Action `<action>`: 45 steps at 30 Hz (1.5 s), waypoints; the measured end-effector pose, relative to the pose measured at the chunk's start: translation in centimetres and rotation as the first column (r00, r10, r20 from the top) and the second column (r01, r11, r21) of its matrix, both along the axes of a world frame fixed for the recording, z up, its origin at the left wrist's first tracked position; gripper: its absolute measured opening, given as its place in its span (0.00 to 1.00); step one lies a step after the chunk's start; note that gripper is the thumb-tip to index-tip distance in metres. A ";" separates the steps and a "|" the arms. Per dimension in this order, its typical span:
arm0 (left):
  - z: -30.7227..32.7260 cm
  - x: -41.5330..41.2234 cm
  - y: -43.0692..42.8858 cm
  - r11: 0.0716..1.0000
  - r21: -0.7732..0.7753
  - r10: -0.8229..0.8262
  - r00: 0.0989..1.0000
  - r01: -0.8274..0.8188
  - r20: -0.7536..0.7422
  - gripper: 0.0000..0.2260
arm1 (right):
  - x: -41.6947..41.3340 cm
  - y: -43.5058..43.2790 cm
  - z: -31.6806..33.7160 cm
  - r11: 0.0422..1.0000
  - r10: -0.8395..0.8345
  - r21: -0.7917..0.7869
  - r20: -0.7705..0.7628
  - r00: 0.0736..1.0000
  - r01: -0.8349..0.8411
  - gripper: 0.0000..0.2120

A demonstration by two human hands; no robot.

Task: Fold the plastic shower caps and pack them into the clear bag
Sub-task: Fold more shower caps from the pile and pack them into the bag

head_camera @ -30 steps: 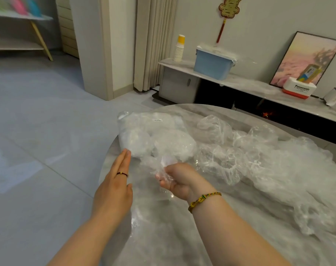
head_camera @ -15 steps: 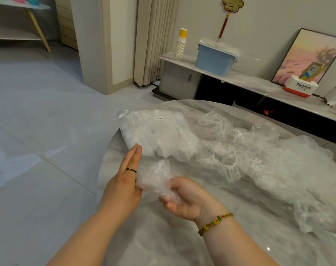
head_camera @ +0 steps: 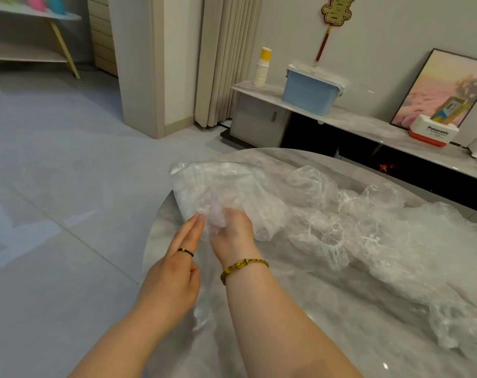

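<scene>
A clear bag [head_camera: 221,184] with a small white label lies at the left edge of the round marble table [head_camera: 327,331], stuffed with white folded caps. My right hand [head_camera: 231,233] grips a scrunched clear shower cap [head_camera: 215,211] right at the bag's near end. My left hand [head_camera: 177,266], fingers straight and together, is beside it on the left, fingertips touching the cap and the bag's edge. A long heap of loose crumpled shower caps [head_camera: 389,241] spreads across the table to the right.
The table's left edge drops to a grey tiled floor [head_camera: 54,186]. Behind the table runs a low cabinet [head_camera: 259,121] carrying a blue lidded box [head_camera: 310,91], a stack of paper cups [head_camera: 261,69], a white and red box [head_camera: 433,132] and a framed picture [head_camera: 447,88].
Both hands have moved forward from the table's near part to the bag's near end, carrying the scrunched cap with them. The left hand stays flat beside it.
</scene>
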State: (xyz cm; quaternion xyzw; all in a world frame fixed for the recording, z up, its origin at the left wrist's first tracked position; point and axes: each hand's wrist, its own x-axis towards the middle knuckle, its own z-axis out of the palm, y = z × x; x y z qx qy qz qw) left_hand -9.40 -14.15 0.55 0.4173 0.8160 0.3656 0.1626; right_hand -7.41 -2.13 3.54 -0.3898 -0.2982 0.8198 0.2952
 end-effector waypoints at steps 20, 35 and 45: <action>-0.4 -0.9 0.3 0.997 -0.072 -0.039 0.999 0.040 0.010 0.32 | -3.4 2.4 -1.8 0.308 -0.317 0.650 0.759 0.569 -0.695 0.17; -0.4 -1.1 -0.2 0.999 -0.044 0.024 0.999 -0.026 -0.035 0.27 | -1.8 2.5 -3.5 -0.254 -0.406 0.345 0.810 0.423 -0.904 0.24; -1.0 -0.7 0.7 0.999 -0.043 -0.008 0.999 0.007 -0.031 0.33 | 1.2 1.1 -3.5 -0.379 -0.465 0.344 0.732 0.498 -0.859 0.28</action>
